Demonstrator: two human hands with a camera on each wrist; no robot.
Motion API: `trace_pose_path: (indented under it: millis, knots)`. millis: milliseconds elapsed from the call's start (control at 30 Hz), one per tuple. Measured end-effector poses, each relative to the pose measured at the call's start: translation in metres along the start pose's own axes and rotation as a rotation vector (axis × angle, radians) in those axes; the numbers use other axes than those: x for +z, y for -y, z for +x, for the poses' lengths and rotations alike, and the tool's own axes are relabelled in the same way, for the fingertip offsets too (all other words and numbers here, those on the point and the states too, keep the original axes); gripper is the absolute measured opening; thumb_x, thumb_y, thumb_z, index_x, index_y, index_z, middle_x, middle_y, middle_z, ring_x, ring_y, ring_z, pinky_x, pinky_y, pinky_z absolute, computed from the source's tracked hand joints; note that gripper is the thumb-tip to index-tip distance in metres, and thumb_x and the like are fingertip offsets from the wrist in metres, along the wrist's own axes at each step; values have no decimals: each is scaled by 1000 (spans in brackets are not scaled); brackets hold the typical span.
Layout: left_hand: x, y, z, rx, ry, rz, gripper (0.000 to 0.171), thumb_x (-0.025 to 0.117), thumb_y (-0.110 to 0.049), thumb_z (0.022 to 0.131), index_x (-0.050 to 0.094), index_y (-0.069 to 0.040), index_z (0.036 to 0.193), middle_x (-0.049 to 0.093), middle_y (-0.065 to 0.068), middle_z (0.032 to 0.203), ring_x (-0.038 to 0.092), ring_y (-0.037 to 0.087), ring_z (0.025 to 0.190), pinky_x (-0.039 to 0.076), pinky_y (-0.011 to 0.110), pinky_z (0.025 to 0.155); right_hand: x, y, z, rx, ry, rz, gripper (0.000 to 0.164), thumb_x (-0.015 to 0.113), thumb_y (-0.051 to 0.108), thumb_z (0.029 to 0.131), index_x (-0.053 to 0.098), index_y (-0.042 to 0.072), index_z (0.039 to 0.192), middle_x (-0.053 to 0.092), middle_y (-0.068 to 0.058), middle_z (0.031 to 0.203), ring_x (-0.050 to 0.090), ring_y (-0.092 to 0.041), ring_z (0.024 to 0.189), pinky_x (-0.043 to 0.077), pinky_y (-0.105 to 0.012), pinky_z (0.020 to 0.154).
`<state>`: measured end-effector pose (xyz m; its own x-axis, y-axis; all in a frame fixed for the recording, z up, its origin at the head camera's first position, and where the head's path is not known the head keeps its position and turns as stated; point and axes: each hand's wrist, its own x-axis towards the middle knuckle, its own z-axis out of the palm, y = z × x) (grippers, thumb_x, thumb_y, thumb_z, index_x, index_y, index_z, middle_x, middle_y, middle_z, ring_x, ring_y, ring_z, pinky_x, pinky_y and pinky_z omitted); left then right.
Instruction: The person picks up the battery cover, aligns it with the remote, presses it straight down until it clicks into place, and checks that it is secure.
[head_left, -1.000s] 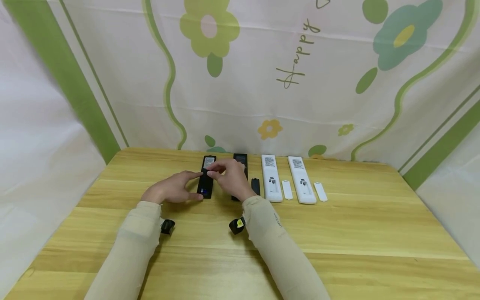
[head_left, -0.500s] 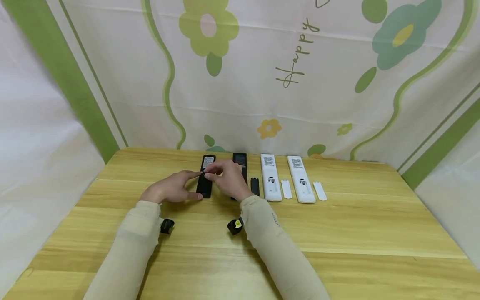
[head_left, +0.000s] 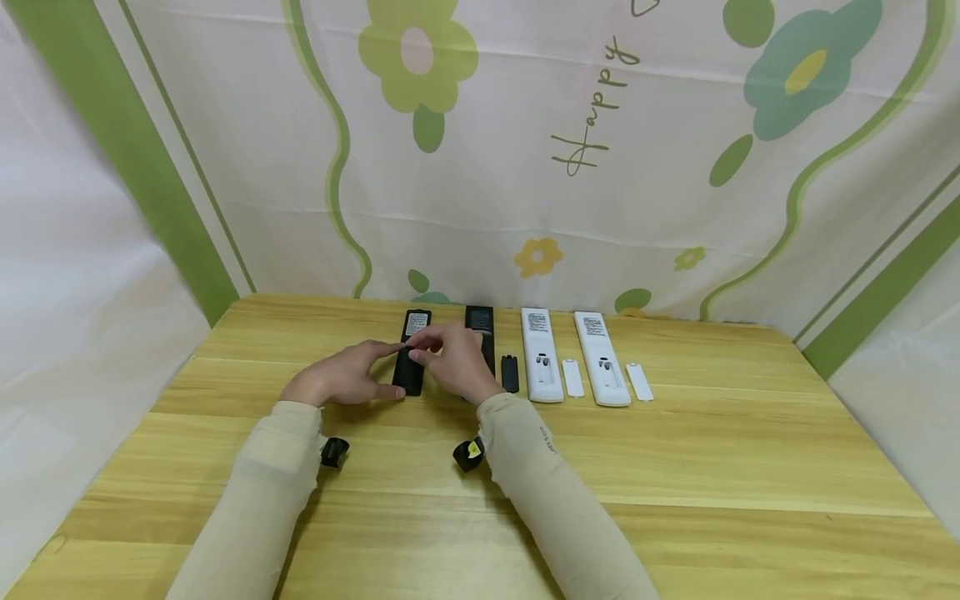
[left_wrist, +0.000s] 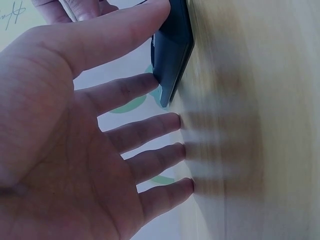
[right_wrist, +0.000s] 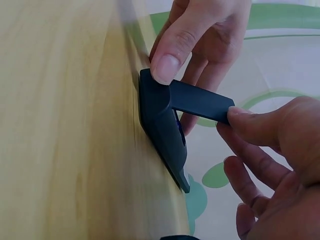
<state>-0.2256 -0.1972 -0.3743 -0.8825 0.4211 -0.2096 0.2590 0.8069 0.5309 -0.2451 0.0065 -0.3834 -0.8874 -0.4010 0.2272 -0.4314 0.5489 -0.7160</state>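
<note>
A black remote control (head_left: 417, 323) lies face down at the left end of a row on the table. My right hand (head_left: 459, 363) pinches one end of a black battery cover (right_wrist: 202, 101) between thumb and fingers. The cover slants up from the remote's near end, its far end raised over the battery compartment, where a trace of blue shows in the right wrist view. My left hand (head_left: 341, 375) steadies the remote: the thumb presses its near end and the index fingertip touches its side. In the left wrist view the other left fingers (left_wrist: 155, 162) are spread, fingertips at the tabletop.
Right of it lie a second black remote (head_left: 480, 321), partly behind my right hand, and its loose black cover (head_left: 510, 374). Further right are two white remotes (head_left: 537, 329) with uncovered compartments, each beside a white cover (head_left: 573, 378). A patterned cloth (head_left: 465, 200) hangs behind the wooden table (head_left: 720, 467).
The blue inside the left black remote's compartment, seen a second ago in the head view, is now hidden under the lowered cover. My right hand has shifted slightly; the left stays in place.
</note>
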Motion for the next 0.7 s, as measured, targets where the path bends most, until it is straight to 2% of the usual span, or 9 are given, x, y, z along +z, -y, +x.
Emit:
trace_pose_path:
  millis: [367,533,700]
  knots:
    - [0,0,0,13,3,-10,79,75,-30,94,35,-5,158,35,24,158,30,46,145,28,63,114,7,1,1,12,23,-101,18,76,15,93,79,16,111,72,8,90,65,-19,98,29,-51,96]
    - [0,0,0,8,6,-34,78,75,-29,95,36,-5,158,35,23,159,30,46,146,28,63,114,7,1,0,11,60,-146,25,77,17,93,77,16,119,72,6,96,65,-19,101,30,-50,96]
    - [0,0,0,2,8,-55,78,75,-28,94,36,-8,158,35,23,159,30,45,146,29,62,114,8,3,-2,1,98,-226,33,77,22,93,74,15,125,70,3,104,57,-20,101,29,-43,87]
